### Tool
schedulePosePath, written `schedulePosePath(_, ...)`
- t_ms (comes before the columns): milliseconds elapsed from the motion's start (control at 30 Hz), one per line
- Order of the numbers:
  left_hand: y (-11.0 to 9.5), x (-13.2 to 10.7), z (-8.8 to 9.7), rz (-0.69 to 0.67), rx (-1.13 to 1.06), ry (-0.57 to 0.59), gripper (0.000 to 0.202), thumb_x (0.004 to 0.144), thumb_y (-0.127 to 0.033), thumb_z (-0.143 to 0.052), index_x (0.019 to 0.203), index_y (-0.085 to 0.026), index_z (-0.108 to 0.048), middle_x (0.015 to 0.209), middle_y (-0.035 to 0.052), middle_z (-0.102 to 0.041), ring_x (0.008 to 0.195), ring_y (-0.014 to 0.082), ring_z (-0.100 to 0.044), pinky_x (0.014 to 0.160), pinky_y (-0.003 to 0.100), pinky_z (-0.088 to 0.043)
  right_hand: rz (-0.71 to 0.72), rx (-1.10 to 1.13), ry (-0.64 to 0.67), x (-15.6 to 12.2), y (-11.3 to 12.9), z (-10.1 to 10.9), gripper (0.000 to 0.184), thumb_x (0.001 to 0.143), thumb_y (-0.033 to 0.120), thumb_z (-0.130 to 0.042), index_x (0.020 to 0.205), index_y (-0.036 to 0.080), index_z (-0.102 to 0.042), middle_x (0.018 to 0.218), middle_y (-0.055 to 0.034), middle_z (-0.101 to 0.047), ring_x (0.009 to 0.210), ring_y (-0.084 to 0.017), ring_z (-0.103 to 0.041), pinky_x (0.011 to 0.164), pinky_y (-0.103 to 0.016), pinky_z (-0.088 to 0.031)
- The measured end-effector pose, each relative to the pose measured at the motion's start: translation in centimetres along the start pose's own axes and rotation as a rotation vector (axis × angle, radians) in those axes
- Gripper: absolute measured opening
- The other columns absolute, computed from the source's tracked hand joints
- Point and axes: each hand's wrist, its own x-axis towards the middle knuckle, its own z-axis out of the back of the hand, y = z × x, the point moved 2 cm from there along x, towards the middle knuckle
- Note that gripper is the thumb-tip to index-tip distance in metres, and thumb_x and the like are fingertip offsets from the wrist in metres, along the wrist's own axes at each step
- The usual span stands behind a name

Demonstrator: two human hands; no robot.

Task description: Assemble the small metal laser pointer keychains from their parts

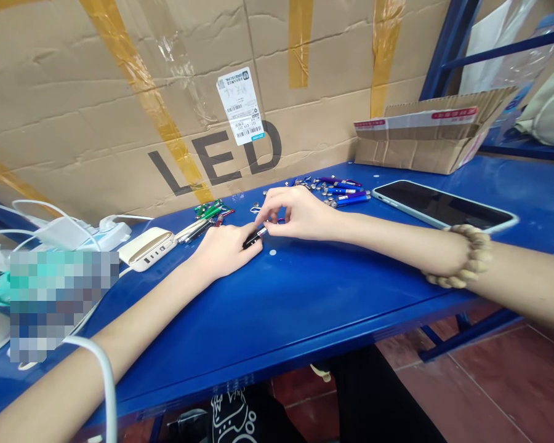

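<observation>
My left hand (224, 249) rests on the blue table (305, 301) with its fingers closed round a small black pen-shaped torch (253, 237). My right hand (295, 212) pinches the silver end of that same torch with thumb and fingertips. A beaded bracelet (466, 258) sits on my right wrist. A tiny white button cell (272, 252) lies on the table just below the torch. Behind my right hand lies a pile of several blue and purple mini torches (344, 192). Several green and red ones (210, 212) lie behind my left hand.
A phone (443, 206) lies face up at the right. A white and gold charger block (146, 248) with white cables stands at the left. A big cardboard box marked LED (120, 92) walls the back. A small open carton (434, 132) sits back right.
</observation>
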Motion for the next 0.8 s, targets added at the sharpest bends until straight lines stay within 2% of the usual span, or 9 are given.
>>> schedulePosePath(367, 0.14, 0.05, -0.06, 0.018, -0.019, 0.003, 0.043, 0.083, -0.041, -0.029, 0.111, -0.022, -0.056, 0.078, 0.0056, -0.069, 0.073, 0.0235, -0.065, 0.057, 0.027, -0.043, 0.05, -0.07, 0.112, -0.09, -0.76, -0.39, 0.023, 0.069, 0.012, -0.053, 0.087, 0.014, -0.067, 0.079, -0.002, -0.062, 0.066, -0.007, -0.051, 0.063, -0.021, -0.04)
schedulePosePath(800, 0.12, 0.09, -0.09, 0.034, -0.008, 0.009, 0.045, 0.084, -0.043, -0.028, 0.112, -0.022, -0.057, 0.079, 0.0059, -0.069, 0.074, 0.0232, -0.065, 0.059, 0.027, -0.044, 0.026, -0.116, 0.191, -0.16, -0.34, -0.33, 0.026, 0.072, 0.013, -0.051, 0.094, 0.014, -0.066, 0.084, -0.0028, -0.064, 0.067, -0.007, -0.051, 0.063, -0.021, -0.038)
